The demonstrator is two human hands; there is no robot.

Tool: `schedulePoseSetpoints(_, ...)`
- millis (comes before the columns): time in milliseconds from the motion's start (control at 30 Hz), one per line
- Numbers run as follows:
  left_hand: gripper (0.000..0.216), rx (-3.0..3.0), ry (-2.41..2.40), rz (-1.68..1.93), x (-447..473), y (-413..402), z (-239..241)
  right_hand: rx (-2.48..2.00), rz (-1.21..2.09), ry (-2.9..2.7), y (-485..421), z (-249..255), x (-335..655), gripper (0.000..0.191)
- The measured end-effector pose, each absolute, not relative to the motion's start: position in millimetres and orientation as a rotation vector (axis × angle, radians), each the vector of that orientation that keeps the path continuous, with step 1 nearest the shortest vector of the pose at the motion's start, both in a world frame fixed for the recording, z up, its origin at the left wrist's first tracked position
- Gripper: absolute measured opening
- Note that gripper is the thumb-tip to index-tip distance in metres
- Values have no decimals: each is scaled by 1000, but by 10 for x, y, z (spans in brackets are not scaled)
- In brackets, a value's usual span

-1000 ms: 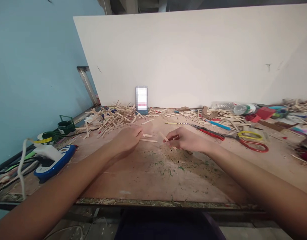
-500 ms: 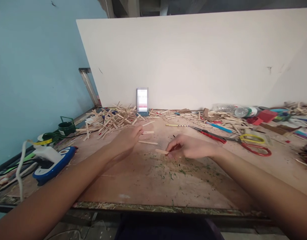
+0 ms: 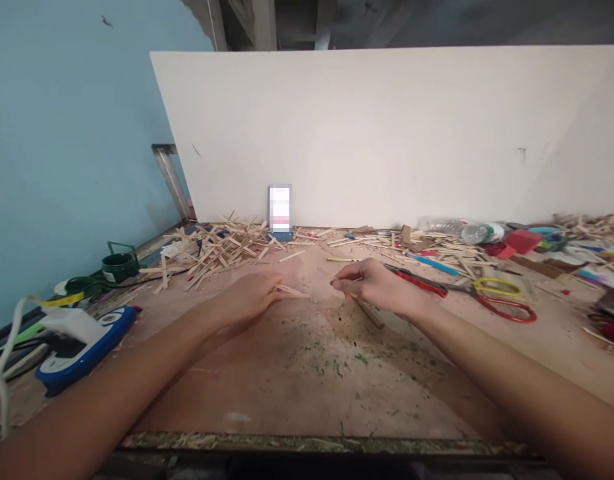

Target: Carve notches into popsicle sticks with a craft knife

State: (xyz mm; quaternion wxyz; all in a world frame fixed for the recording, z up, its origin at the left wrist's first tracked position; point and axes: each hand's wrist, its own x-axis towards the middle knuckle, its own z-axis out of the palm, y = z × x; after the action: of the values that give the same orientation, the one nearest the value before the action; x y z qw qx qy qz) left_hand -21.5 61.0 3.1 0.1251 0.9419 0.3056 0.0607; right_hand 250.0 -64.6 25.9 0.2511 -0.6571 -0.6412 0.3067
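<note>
My left hand [image 3: 254, 293] is closed in a pinch on wooden craft sticks [image 3: 295, 292], which spread from the fingertips in a narrow V pointing right. A short gap to the right, my right hand [image 3: 374, 283] has thumb and fingers pinched round another wooden stick [image 3: 371, 313], tilted, its lower end showing beneath the palm. Just past the left fingertips a single loose stick [image 3: 291, 255] lies on the wooden tabletop [image 3: 237, 380]. Behind my right hand lies a striped pencil [image 3: 341, 260], partly covered by the fingers.
A heap of crossed sticks [image 3: 217, 247] lies at the back left beside an upright phone [image 3: 280, 210]. To the right are red-handled pliers [image 3: 421, 283], scissors [image 3: 504, 309], a blue pen [image 3: 431, 263] and a plastic bottle [image 3: 479, 233]. A blue power strip [image 3: 87, 353] sits at left.
My left hand now has sticks in a V at its fingertips, two of which seemed to lie near it before. My right hand's stick has swung from pointing left to slanting below the palm.
</note>
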Motion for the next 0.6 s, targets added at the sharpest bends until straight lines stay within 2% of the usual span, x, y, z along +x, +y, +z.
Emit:
schedulePoseSetpoints(333, 25, 2589, 1279, 545, -245, 720, 226, -1785, 798, -1704, -654, 260, 2543, 30)
schedulePoseSetpoints(600, 37, 2580, 1039, 283, -209, 588, 145, -1662, 900, -1825, -691, 313, 2501, 34)
